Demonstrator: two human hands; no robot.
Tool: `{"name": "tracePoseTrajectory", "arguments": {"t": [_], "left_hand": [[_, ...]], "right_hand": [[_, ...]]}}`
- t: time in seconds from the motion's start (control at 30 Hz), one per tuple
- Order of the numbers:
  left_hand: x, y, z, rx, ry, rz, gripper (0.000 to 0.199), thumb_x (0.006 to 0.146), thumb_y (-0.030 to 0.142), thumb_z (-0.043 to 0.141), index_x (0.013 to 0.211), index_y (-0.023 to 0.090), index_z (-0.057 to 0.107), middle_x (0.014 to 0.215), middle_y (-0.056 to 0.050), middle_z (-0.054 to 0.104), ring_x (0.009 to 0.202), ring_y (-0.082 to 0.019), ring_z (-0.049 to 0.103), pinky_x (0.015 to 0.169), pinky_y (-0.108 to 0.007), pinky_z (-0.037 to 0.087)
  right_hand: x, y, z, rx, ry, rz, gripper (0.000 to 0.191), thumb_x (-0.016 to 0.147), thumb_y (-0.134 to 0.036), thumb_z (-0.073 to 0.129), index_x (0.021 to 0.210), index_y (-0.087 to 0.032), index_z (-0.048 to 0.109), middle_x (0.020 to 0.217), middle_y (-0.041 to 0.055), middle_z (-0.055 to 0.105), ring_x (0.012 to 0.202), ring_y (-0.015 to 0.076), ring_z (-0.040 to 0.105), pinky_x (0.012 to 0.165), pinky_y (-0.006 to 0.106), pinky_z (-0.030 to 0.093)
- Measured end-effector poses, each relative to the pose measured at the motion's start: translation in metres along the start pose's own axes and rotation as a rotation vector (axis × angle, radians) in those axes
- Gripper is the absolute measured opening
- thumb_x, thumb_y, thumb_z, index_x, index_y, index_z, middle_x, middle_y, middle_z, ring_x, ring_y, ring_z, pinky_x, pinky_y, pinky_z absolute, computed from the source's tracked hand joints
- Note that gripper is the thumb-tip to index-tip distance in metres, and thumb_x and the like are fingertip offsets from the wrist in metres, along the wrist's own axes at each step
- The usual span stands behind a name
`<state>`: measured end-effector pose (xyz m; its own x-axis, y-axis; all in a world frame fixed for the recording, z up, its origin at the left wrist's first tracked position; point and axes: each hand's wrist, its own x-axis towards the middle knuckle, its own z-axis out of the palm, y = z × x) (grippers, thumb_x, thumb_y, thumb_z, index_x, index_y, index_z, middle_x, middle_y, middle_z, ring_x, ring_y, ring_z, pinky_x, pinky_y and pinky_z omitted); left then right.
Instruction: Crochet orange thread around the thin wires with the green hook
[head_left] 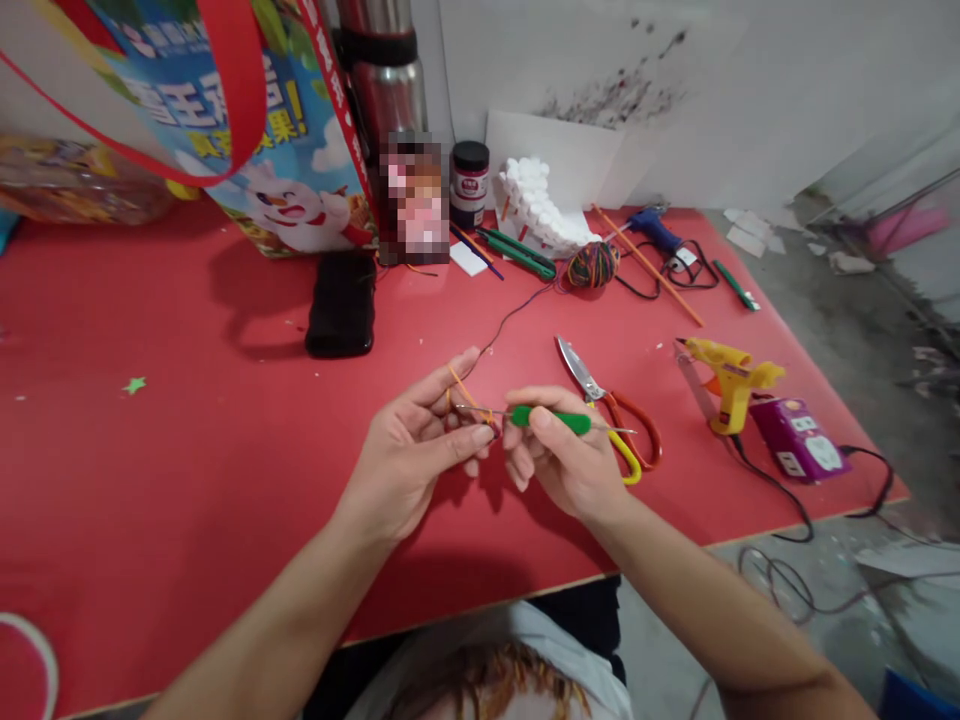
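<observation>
My right hand [566, 450] is closed around the green handle of a crochet hook [551, 420], its thin metal shaft pointing left. Between the thumb and fingers of my left hand [416, 440] a small dark piece of crochet [491, 430] is pinched, mostly hidden. Orange yarn [469, 388] stretches from my raised left index finger down to the hook's shaft. A darker strand of that yarn runs back over the table to a multicoloured yarn ball [593, 265]. Just right of my right hand lie scissors [592, 385] with red and yellow handles.
On the red table [187, 470], a yellow glue gun [731, 375] and purple box [801, 440] stand at right. Farther back are a blue glue gun [656, 230], a green cutter [517, 254], a dark jar [470, 185], a black case [341, 305] and a large bag [300, 150].
</observation>
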<state>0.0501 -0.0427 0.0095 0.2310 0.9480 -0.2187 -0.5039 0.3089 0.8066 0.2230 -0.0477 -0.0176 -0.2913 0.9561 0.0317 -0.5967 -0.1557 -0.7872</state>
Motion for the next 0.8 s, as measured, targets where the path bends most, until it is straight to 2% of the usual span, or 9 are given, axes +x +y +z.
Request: {"name": "tracePoseTrajectory", "arguments": {"t": [0.13, 0.33, 0.6, 0.8], "left_hand": [[0.001, 0.0, 0.0, -0.019, 0.026, -0.009, 0.063, 0.075, 0.012, 0.085, 0.135, 0.022, 0.07, 0.085, -0.003, 0.071, 0.066, -0.012, 0.069, 0.052, -0.018, 0.057], [0.002, -0.001, 0.0, -0.016, 0.055, -0.039, 0.061, 0.078, 0.015, 0.083, 0.137, 0.018, 0.068, 0.084, -0.003, 0.07, 0.068, -0.014, 0.071, 0.053, -0.019, 0.057], [0.003, -0.01, -0.003, 0.072, 0.083, -0.031, 0.077, 0.073, 0.014, 0.089, 0.144, 0.027, 0.063, 0.086, 0.001, 0.069, 0.068, -0.011, 0.068, 0.055, -0.018, 0.056], [0.006, -0.015, -0.006, 0.116, 0.105, 0.009, 0.075, 0.073, 0.014, 0.089, 0.143, 0.027, 0.064, 0.088, -0.001, 0.072, 0.067, -0.007, 0.061, 0.055, -0.014, 0.051]], "right_hand": [[0.002, 0.009, -0.007, 0.032, 0.038, 0.045, 0.021, 0.097, -0.033, 0.069, 0.114, -0.023, 0.077, 0.084, 0.0023, 0.075, 0.06, 0.0104, 0.067, 0.054, 0.022, 0.057], [0.002, 0.012, -0.011, 0.089, 0.081, 0.091, 0.017, 0.098, -0.031, 0.069, 0.109, -0.022, 0.078, 0.083, 0.0019, 0.074, 0.058, 0.0084, 0.062, 0.055, 0.021, 0.051], [0.006, 0.009, -0.01, 0.061, 0.124, 0.082, 0.017, 0.094, -0.034, 0.072, 0.105, -0.022, 0.079, 0.076, 0.0002, 0.07, 0.055, 0.0069, 0.052, 0.054, 0.022, 0.045], [0.006, 0.01, -0.012, 0.03, 0.118, 0.141, 0.02, 0.093, -0.038, 0.073, 0.103, -0.021, 0.077, 0.076, -0.0002, 0.07, 0.053, 0.0073, 0.051, 0.053, 0.023, 0.045]]}}
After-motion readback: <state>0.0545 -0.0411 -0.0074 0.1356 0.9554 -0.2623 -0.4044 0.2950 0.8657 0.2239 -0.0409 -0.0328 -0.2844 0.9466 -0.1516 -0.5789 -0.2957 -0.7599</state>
